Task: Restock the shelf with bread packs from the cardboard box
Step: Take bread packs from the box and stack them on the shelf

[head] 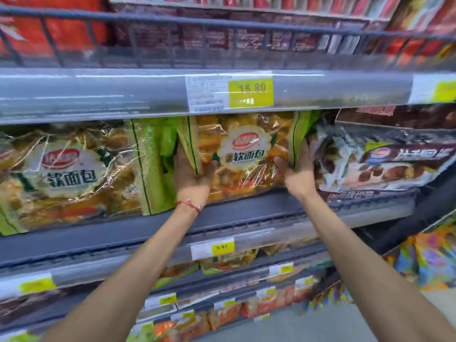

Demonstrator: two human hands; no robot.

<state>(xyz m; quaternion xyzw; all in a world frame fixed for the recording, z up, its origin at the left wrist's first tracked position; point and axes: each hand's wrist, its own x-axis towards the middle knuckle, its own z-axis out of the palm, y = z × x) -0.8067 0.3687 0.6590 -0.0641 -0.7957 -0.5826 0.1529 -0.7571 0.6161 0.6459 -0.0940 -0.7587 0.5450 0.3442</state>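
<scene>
Crinkly clear plastic w/ green ends: the soft bread pack point(243, 154) sits between my hands on the shelf point(246, 215), long axis running left-right. My left hand point(191, 174) clamps its left green end, my right hand point(296, 169) its right end, both about equally near, palms facing in. It lies straight ahead, so I reckon next is a push back. Count: 1 pack in hand, 1 same-brand pack point(71, 174) just left of my left hand; cardboard box not in view
</scene>
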